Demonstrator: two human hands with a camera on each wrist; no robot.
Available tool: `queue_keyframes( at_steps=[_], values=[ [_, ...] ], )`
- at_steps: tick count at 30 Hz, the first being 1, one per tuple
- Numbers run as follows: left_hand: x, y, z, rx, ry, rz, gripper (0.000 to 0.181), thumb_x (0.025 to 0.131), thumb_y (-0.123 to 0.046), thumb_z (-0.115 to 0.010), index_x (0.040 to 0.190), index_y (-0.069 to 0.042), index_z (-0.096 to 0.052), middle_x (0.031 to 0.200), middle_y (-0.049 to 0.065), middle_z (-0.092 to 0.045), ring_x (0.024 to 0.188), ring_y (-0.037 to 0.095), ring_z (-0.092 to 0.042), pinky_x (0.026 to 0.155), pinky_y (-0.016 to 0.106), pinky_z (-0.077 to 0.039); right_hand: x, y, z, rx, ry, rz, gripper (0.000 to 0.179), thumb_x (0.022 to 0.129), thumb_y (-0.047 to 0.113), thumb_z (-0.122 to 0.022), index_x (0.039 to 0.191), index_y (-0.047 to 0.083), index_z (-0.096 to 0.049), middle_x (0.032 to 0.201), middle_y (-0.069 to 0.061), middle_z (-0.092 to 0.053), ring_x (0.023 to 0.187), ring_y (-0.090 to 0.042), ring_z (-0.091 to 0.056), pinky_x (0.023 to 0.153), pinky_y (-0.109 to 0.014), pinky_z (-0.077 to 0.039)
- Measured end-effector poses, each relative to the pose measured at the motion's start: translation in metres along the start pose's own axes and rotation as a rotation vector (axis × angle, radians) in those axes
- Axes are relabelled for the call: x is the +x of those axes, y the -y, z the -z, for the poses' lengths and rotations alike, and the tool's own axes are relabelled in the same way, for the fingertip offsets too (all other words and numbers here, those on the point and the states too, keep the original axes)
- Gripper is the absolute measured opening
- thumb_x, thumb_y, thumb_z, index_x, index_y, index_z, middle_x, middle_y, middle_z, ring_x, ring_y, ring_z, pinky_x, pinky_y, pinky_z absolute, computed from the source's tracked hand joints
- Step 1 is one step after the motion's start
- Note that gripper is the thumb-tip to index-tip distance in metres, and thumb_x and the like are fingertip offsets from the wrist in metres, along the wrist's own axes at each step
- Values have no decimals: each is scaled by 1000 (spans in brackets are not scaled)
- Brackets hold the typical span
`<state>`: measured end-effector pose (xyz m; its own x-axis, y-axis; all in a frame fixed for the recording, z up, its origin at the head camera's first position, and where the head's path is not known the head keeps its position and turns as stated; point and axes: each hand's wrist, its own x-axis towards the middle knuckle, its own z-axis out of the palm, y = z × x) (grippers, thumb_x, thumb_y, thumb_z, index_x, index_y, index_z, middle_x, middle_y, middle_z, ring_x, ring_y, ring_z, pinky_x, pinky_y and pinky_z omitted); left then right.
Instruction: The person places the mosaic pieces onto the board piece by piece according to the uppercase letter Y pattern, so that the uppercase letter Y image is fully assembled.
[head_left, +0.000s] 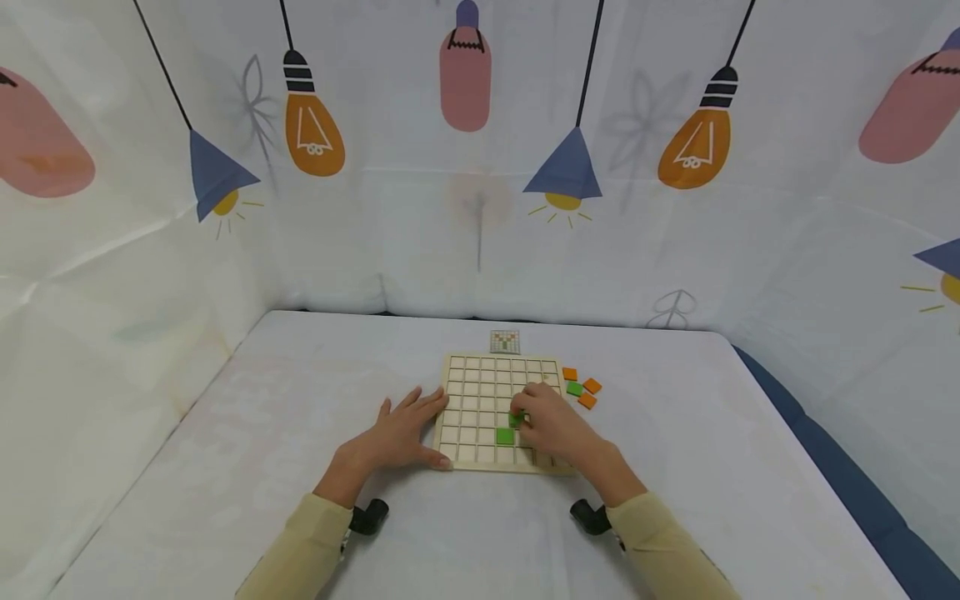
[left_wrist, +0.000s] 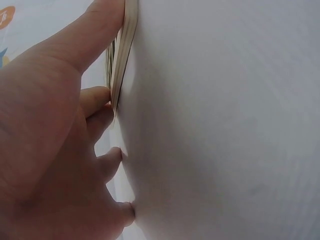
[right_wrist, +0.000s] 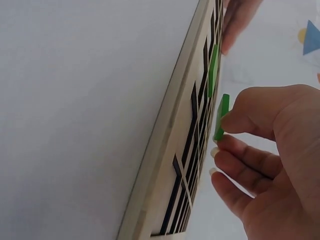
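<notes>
A pale wooden grid board lies flat on the table. One green square tile sits in a cell low on the board, right of its middle. My right hand pinches a second green tile between thumb and fingers just above the grid, close to the placed tile. My left hand rests at the board's left edge with fingers spread, its thumb by the lower left corner; the left wrist view shows thumb and fingertips touching the board's side and the table.
Beside the board's upper right corner lie several loose tiles, orange and green. A small card with a coloured grid pattern lies behind the board. A printed white curtain hangs behind the white table.
</notes>
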<state>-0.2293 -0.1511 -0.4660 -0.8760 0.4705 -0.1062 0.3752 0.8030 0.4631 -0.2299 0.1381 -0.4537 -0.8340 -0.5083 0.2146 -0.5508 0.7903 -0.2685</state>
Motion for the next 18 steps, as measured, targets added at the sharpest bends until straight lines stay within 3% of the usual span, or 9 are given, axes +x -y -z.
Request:
queue_keyframes(
  at_steps=[18],
  values=[
    [0, 1, -1, -2, -1, -5, 107, 73, -60, -80, 158, -21, -29, 167, -3, -22, 156, 35, -9, 116, 74, -3, 8, 8, -11, -1, -12, 46, 18, 85, 0, -64, 93, 15, -69, 89, 5, -55, 92, -13, -52, 83, -33, -50]
  ],
)
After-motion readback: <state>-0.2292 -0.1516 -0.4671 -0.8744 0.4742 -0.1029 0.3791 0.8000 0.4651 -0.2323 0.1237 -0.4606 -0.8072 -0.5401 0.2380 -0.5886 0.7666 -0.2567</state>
